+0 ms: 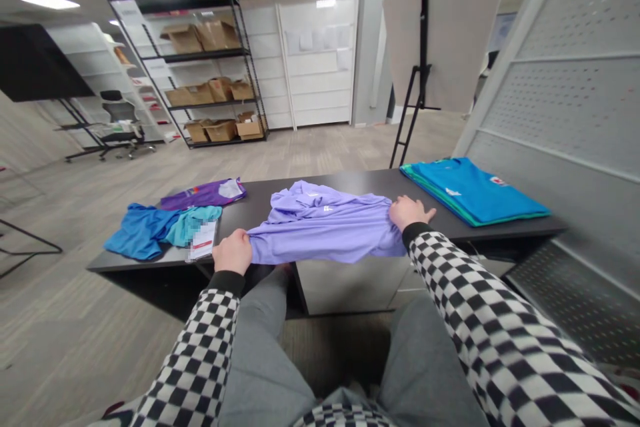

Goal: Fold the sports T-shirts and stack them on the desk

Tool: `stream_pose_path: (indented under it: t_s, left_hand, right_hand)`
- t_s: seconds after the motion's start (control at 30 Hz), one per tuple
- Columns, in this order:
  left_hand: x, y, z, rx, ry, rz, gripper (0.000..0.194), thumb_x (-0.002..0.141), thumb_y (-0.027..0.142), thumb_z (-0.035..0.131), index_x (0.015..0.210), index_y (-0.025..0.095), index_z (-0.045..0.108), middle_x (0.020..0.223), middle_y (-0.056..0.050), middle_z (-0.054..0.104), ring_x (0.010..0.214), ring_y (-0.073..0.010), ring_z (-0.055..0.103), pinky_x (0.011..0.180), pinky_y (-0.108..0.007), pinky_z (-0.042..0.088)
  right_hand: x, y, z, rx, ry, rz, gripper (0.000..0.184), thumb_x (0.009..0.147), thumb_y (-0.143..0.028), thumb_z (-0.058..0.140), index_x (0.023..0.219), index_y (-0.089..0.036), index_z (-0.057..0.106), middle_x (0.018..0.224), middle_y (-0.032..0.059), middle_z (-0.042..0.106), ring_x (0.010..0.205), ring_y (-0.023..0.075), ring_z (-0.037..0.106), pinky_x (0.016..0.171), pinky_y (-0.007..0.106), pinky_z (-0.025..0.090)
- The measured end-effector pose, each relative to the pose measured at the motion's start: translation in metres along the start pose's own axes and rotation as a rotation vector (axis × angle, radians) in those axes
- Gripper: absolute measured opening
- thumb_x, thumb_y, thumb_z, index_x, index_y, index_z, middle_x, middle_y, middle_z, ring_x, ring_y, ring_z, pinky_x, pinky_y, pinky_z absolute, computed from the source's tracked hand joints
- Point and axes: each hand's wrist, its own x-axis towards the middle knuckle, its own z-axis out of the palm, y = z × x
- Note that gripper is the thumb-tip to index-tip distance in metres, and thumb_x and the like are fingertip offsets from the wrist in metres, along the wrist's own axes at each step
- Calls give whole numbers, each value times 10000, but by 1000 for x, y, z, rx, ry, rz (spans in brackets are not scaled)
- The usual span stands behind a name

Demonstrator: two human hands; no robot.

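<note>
A lavender T-shirt (320, 230) with small white prints is stretched sideways across the desk, its near edge hanging over the front. My left hand (233, 252) is closed on the shirt's left end. At the other end, my right hand (410, 212) grips the cloth, one finger sticking out to the right; the fingertips holding the fabric are partly hidden. The far part of the shirt lies bunched in folds. Just beyond my left hand is a white card (203, 240) with a red mark, partly blurred.
Crumpled blue (137, 233), teal (193, 223) and purple (203, 195) garments lie on the left of the dark desk (350, 180). Folded blue and green shirts (475, 190) are stacked at the right, near a perforated panel (575, 87). A shelf with cardboard boxes (215, 93) stands behind.
</note>
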Motion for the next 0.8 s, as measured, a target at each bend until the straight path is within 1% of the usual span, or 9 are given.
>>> stream_pose_path:
  t_s: [0.07,0.13,0.23,0.3,0.37,0.43,0.5,0.6,0.8]
  left_hand:
    - [-5,9,-2,5,2,-1,227,1026,318,564,1121,243,756,1137,-221,817,1158,-468,757,1022,-586,526]
    - [-17,24,-1,-48,100,31,266,988,268,586,1200,235,743,1192,-213,798,1181,-455,744,1043,-593,531]
    - [-45,52,8,-183,218,308,366,999,233,559,1322,228,730,1298,-196,766,1284,-397,711,1156,-559,511]
    - [-63,66,19,-221,91,579,409,1041,292,569,1416,248,725,1461,-177,726,1405,-365,660,1240,-524,478]
    - [-73,70,30,-171,-71,744,570,1027,387,663,1585,271,649,1669,-160,611,1557,-388,550,1311,-551,422]
    - [-75,66,38,-71,-131,772,812,955,415,776,1717,279,529,1797,-155,477,1657,-434,429,1360,-608,346]
    - [-70,57,40,15,-137,772,923,913,364,809,1765,277,467,1841,-148,408,1694,-441,374,1388,-626,288]
    - [-55,42,37,80,-150,782,927,915,290,760,1784,255,439,1849,-137,394,1695,-413,387,1398,-611,277]
    - [-44,22,26,73,-96,699,876,872,143,665,1736,193,527,1785,-182,489,1664,-405,447,1378,-601,310]
  right_hand:
    - [-2,-1,-1,-19,11,69,424,1119,-274,415,1214,-102,791,1354,290,727,1437,436,561,1237,688,371]
    - [-7,-8,-6,-23,44,116,418,1108,-297,448,1298,-115,772,1377,273,740,1415,450,590,1270,730,320]
    - [-19,-22,-19,68,101,-21,498,1108,-305,435,1486,-114,698,1494,251,715,1429,405,616,1315,633,344]
    - [-35,-27,-27,160,88,-198,551,1102,-283,411,1579,-134,644,1597,210,667,1498,358,583,1317,535,398]
    - [-57,-25,-33,209,-29,-384,573,1104,-308,430,1634,-190,612,1653,160,638,1550,326,556,1327,508,412]
    - [-82,-18,-37,168,-210,-569,607,1097,-423,538,1681,-259,574,1719,122,588,1609,336,509,1361,550,368]
    - [-104,-8,-39,54,-323,-700,770,1016,-525,717,1726,-300,519,1806,109,481,1679,382,412,1394,619,279]
    - [-120,1,-40,-94,-308,-715,984,912,-484,863,1778,-300,434,1871,128,352,1721,433,317,1398,672,219]
    - [-120,-2,-39,-129,-272,-664,906,978,-423,786,1791,-292,409,1854,130,389,1711,428,344,1379,692,254]
